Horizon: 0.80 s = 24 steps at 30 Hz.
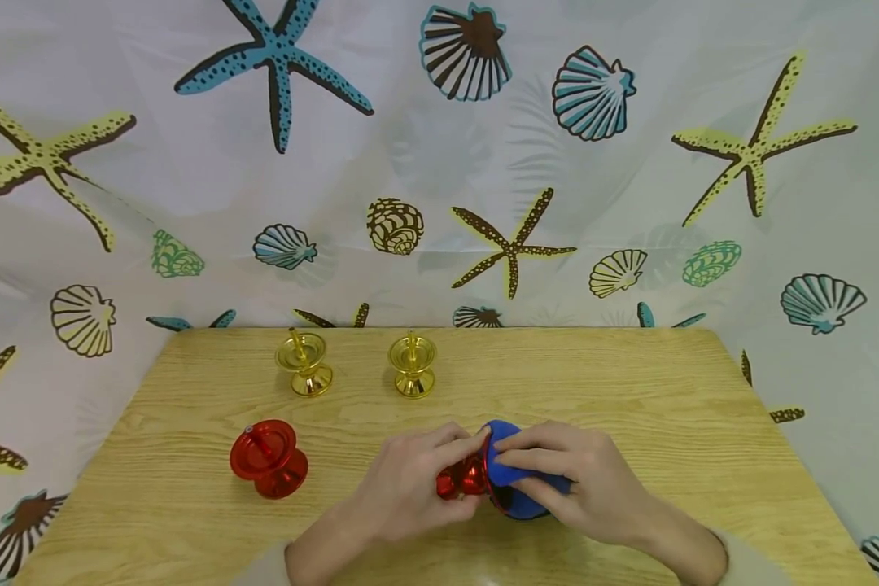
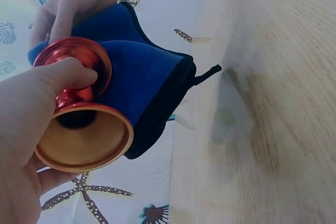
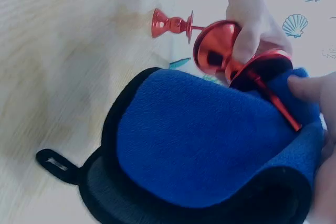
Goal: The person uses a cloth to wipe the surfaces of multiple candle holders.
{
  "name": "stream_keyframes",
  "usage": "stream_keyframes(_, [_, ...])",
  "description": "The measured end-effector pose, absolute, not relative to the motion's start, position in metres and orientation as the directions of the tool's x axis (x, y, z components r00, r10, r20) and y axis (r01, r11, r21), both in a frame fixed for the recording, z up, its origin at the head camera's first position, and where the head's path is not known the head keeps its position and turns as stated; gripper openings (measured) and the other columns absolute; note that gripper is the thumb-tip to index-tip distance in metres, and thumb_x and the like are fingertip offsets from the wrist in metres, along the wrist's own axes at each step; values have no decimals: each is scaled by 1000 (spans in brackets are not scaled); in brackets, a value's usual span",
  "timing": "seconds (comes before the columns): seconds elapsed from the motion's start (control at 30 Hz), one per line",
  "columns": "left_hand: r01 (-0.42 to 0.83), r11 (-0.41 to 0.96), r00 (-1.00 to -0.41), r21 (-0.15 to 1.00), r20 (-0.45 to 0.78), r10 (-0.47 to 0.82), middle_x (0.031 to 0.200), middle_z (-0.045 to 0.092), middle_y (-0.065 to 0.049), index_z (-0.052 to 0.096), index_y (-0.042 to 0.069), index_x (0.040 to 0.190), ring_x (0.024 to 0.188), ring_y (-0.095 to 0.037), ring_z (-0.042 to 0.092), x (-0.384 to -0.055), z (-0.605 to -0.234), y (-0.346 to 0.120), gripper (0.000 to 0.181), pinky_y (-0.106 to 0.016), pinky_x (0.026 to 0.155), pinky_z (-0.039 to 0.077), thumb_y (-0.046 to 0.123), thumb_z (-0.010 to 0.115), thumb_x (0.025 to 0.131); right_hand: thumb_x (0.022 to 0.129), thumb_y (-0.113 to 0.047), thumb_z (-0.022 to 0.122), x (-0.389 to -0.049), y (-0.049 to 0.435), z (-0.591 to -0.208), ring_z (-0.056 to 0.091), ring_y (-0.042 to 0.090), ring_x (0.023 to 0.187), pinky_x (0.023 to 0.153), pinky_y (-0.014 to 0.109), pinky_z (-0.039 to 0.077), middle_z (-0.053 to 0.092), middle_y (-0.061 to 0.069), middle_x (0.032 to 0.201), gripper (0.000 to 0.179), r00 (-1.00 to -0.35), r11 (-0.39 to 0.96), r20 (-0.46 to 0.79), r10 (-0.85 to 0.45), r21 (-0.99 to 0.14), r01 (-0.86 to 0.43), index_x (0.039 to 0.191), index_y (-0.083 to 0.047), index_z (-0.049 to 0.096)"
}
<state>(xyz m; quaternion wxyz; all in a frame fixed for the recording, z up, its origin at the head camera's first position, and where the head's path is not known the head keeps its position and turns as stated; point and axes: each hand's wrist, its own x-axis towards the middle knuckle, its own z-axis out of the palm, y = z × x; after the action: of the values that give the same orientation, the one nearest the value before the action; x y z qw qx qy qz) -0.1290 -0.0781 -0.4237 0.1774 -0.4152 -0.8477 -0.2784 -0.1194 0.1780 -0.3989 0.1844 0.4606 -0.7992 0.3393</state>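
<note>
My left hand (image 1: 413,484) grips a shiny red metal candle holder (image 1: 472,476) by its narrow stem, thumb across the waist in the left wrist view. The holder is tipped on its side; its hollow, gold-toned base (image 2: 84,142) faces the left wrist camera. A blue cloth (image 3: 189,140) with black edging and a hanging loop (image 3: 56,165) lies against the dish. My right hand (image 1: 593,480) holds this cloth at the dish's rim, fingers bent over it. From the dish, a thin red rod (image 3: 278,108) points over the cloth in the right wrist view.
Another red candle holder (image 1: 267,456) stands on the wooden table (image 1: 630,382) to the left. Two gold candle holders (image 1: 310,366) (image 1: 413,366) stand near the table's back edge. Behind hangs a white curtain (image 1: 439,155) printed with shells and starfish.
</note>
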Motion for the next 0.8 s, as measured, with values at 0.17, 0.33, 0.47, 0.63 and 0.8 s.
stream_keyframes(0.17, [745, 474, -660, 469, 416, 626, 104, 77, 3, 77, 8, 127, 71, 5, 54, -129, -417, -79, 53, -5, 59, 40, 26, 89, 79, 108, -23, 60, -128, 181, -401, 77, 21, 104, 89, 29, 64, 81, 4, 115, 24, -237, 226, 700, -673, -110, -968, 115, -13, 81])
stream_keyframes(0.33, [734, 470, -667, 490, 391, 634, 104, 77, 3, 77, 8, 126, 73, 5, 53, -127, -415, -79, 52, -6, 60, 40, 28, 87, 79, 108, -17, 56, -132, 180, -400, 78, 23, 102, 86, 31, 65, 82, 6, 110, 26, -112, 167, 727, -678, 4, -986, 114, -11, 81])
stream_keyframes(0.47, [753, 477, -654, 453, 433, 620, 103, 76, 2, 76, 6, 127, 71, 6, 52, -127, -416, -78, 54, -4, 58, 37, 28, 87, 79, 108, -22, 60, -128, 180, -397, 77, 18, 101, 87, 28, 64, 80, 2, 113, 23, -262, 231, 684, -681, -138, -963, 113, -14, 81])
stream_keyframes(0.63, [785, 481, -619, 390, 495, 609, 97, 74, 4, 76, 6, 128, 65, 8, 52, -128, -421, -78, 56, -2, 57, 36, 28, 90, 79, 95, -16, 78, -124, 179, -392, 76, 13, 100, 85, 25, 63, 77, -2, 113, 18, -434, 352, 592, -679, -256, -900, 113, -17, 78])
stream_keyframes(0.8, [795, 506, -604, 335, 520, 604, 96, 74, 5, 76, 9, 129, 67, 5, 58, -128, -426, -77, 58, -3, 59, 40, 31, 92, 77, 88, -13, 82, -125, 182, -390, 75, 13, 101, 84, 30, 64, 76, -3, 114, 25, -458, 387, 519, -721, -246, -889, 111, -20, 76])
